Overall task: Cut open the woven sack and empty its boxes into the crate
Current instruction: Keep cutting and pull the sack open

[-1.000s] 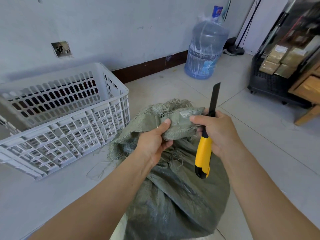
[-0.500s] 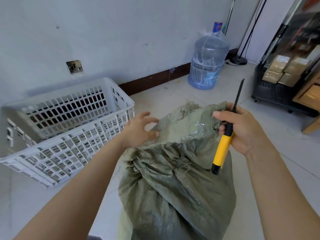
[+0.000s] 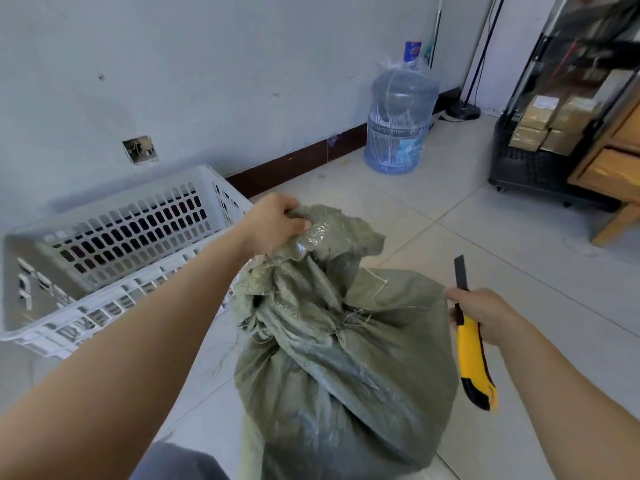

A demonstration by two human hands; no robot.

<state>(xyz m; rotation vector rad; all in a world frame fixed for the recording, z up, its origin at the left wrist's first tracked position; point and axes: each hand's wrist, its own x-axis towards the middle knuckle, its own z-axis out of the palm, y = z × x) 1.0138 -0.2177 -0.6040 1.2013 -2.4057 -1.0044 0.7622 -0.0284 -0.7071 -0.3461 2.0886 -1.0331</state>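
A full green woven sack stands on the tiled floor in front of me, its neck bunched and tied with string. My left hand grips the loose top flap of the sack, above the tie. My right hand is off to the sack's right side and holds a yellow utility knife with its black blade pointing up, apart from the fabric. The white slatted plastic crate sits on the floor to the left, open side up. The sack's contents are hidden.
A large blue water bottle stands by the back wall. A black wheeled rack with brown parcels and a wooden cabinet occupy the right. Bare floor tiles lie between the sack and the rack.
My left hand has closed on the sack's top flap and pulled it up and left. My right hand has let go of the flap and moved right and down with the knife.
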